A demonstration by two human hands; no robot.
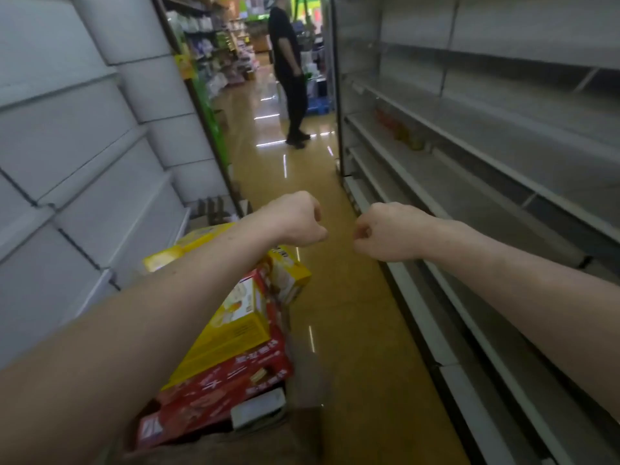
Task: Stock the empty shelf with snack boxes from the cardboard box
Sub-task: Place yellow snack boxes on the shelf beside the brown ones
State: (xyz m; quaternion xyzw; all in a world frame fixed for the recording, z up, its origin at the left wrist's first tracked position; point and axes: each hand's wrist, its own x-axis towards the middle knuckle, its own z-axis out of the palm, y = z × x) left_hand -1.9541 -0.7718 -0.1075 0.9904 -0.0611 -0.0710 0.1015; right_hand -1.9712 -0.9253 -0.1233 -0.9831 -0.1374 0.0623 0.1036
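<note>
A cardboard box (302,427) stands on the aisle floor at the lower left, piled with yellow snack boxes (235,327) and red snack boxes (231,380). My left forearm crosses above the pile. My left hand (295,219) and my right hand (385,229) hover side by side over the floor, both with fingers curled into loose fists and holding nothing. Grey metal shelves (469,182) run along the right side, almost bare, with a few small reddish and yellow items (399,127) far back on one level.
White shelving (84,146) lines the left side of the narrow aisle. A person in black (292,72) stands at the far end of the tan floor (352,330). Stocked shelves (214,45) show beyond on the left.
</note>
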